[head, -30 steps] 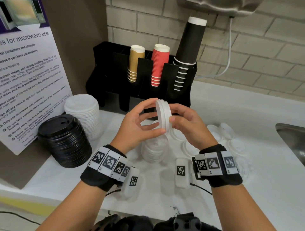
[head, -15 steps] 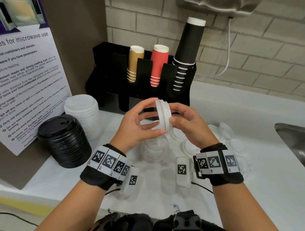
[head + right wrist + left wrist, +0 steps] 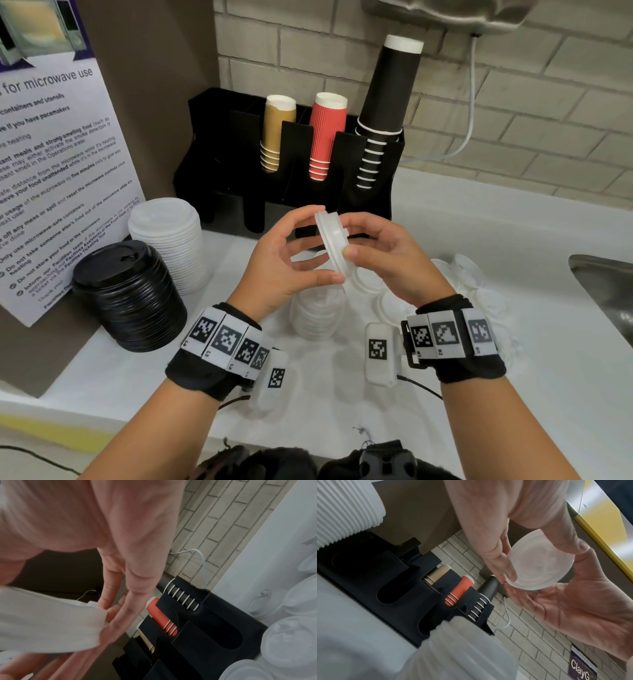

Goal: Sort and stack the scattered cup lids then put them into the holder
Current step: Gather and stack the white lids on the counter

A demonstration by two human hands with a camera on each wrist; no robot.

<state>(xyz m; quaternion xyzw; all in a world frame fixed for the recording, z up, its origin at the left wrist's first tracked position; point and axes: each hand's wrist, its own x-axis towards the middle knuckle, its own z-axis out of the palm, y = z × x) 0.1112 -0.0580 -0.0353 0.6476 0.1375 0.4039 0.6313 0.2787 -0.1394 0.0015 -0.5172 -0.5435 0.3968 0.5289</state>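
Barely anything shifts: both the left hand (image 3: 284, 260) and right hand (image 3: 383, 260) stay pinched on the nested clear lids (image 3: 332, 240), held on edge above the counter stack (image 3: 317, 313), apparently squaring rims before stacking.

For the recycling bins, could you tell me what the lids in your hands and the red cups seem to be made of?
Lids: probably thin plastic, cloudy and see-through, with moulded rings, held by left hand and right hand. Red cups: likely paper, matte, with a ribbed sleeve and white rolled rims.

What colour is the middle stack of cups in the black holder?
Red, ribbed, with white rims: the middle cups in the holder. The head view shows them best.
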